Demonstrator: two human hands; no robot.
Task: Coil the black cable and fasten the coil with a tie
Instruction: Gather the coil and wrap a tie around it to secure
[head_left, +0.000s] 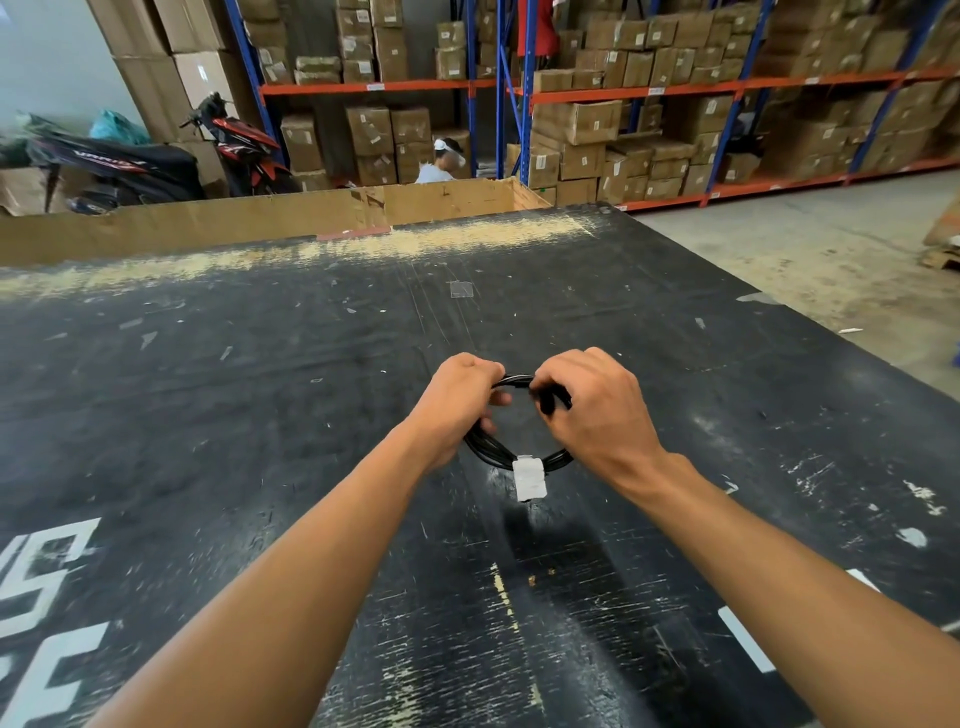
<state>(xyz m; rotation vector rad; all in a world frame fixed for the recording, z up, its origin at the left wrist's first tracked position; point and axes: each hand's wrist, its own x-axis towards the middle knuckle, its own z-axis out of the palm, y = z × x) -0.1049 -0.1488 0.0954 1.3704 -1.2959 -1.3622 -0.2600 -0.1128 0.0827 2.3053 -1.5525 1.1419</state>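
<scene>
Above the scuffed black bench (260, 364), both hands held the coiled black cable (488, 448): the left hand (457, 402) had its grip clamped on the coil's left side, the right hand (592, 410) on its top right. A white tie (529, 477) wrapped the coil's near edge. Behind, warehouse racks (675, 91) carried stacked cardboard boxes (576, 122).

Lying open on every side of the hands, the black desk (260, 374); only a cardboard wall (208, 221) standing along its far edge.

cable (488, 448) sides hidden under fingers (500, 399)
</scene>
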